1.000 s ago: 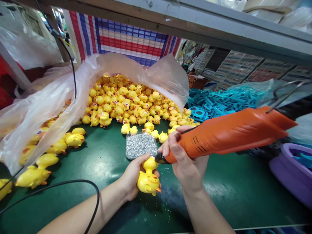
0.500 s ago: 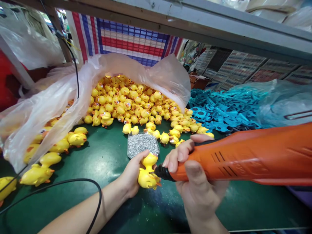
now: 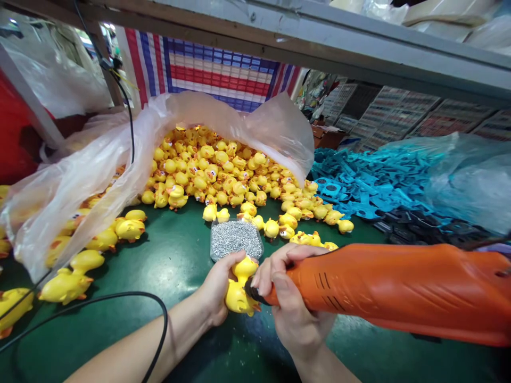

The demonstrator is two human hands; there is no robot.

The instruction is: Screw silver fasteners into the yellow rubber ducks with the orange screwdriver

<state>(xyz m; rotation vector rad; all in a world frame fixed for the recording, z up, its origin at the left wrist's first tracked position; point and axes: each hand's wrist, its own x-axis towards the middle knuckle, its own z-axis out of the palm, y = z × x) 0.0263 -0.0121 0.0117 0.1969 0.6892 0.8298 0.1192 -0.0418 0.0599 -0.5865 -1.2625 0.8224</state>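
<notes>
Low over the table, my left hand (image 3: 217, 287) is closed around a yellow toy duck (image 3: 239, 295), its thumb along the duck's upper part. My right hand (image 3: 293, 298) grips the front of an orange electric screwdriver (image 3: 383, 284). The black nose of the screwdriver meets the duck's side; its bit is hidden there. Just beyond the duck stands a clear tray (image 3: 213, 250) filled with small silvery screws (image 3: 236, 239).
Behind lies a large heap of yellow ducks (image 3: 215, 170) spilling from a plastic bag (image 3: 99, 165). Turquoise plastic parts (image 3: 367, 175) and black parts (image 3: 419, 226) lie at right. A black cable (image 3: 131, 293) loops over the green table (image 3: 175, 260) at left. A metal beam (image 3: 319, 42) crosses above.
My right hand has moved the screwdriver leftward, bringing its nose right against the duck. The screwdriver's rear has tilted downward. My left hand keeps hold of the duck in nearly the same place.
</notes>
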